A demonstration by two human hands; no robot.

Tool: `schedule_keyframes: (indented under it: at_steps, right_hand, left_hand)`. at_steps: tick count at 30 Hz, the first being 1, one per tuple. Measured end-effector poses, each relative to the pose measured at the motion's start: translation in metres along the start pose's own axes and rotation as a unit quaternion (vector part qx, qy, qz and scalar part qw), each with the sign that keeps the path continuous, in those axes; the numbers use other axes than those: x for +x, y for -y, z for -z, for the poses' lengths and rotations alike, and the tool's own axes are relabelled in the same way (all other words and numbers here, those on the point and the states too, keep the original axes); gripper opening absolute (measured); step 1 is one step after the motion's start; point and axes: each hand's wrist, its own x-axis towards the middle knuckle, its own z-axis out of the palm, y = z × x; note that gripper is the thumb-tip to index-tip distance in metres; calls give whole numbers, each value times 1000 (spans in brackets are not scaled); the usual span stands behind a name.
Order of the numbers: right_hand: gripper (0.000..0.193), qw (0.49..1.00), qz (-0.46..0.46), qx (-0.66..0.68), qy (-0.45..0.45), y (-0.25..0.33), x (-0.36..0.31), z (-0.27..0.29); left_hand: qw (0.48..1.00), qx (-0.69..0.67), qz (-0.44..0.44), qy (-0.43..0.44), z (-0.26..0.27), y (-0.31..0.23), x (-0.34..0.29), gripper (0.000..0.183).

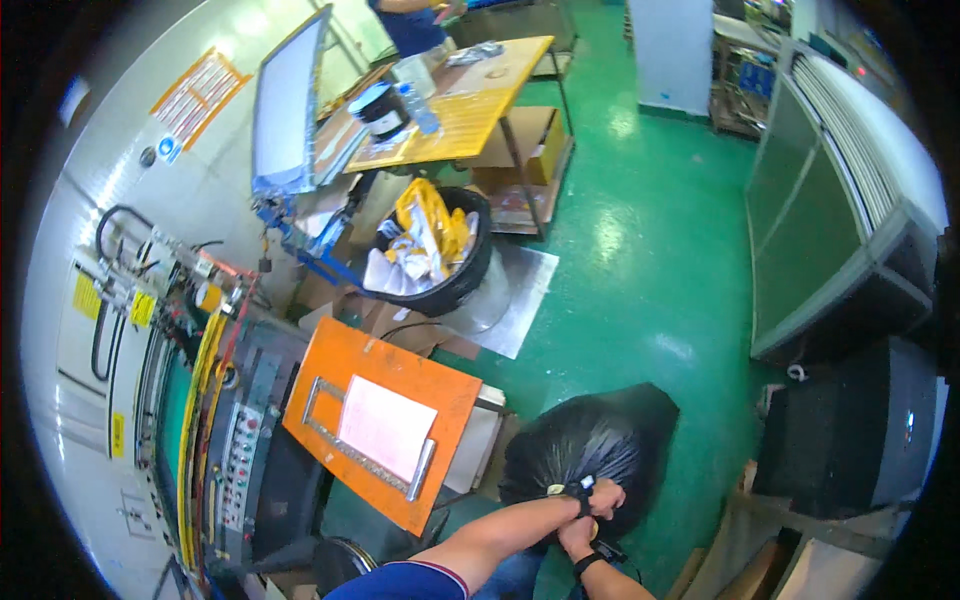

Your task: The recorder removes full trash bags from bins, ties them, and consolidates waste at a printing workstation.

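A full black garbage bag (590, 430) sits on the green floor, its plastic pleated toward a gathered neck on my side. My left hand (606, 497) is closed at that neck, its forearm reaching across from the lower left. Just below it, my right hand (577, 538) is closed too, close against the left. A small yellowish bit shows between the hands; what it is I cannot make out. Another pale yellow patch (557, 490) lies on the bag beside my left wrist. Both wrists wear black bands. The fingertips are partly hidden.
An orange board (335, 365) with a pink sheet (388, 425) stands left of the bag. Beyond it are a black bin (478, 262) of crumpled waste and a yellow-topped table (500, 85). A machine control panel (240, 450) is at left, a rack (810, 190) at right. Another person (410, 28) stands far off.
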Motion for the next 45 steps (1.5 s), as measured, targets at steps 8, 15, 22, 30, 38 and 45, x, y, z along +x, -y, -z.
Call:
schedule_keyframes:
  at_steps: [8,15,22,30,38,45]
  right_hand:
    - [39,985,45,-120,118,-51,-34,-45]
    - [34,989,67,-117,63,-62,-26,-18]
    - [35,979,57,-195,22,8,-39,21]
    - [28,989,-100,-103,-47,40,-20,54]
    - [47,990,-111,-82,21,19,-26,76]
    - [59,952,72,-279,107,48,-23,70]
  left_hand:
    - [977,207,-1,39,-126,67,64,26]
    - [980,196,-28,-18,-170,67,96,16]
    - [971,133,19,-200,-197,97,106,11]
    - [951,114,-24,-286,27,85,-24,7]
    - [893,-138,314,-292,-50,120,-236,16]
    - [797,-202,197,-534,-38,69,-195,24]
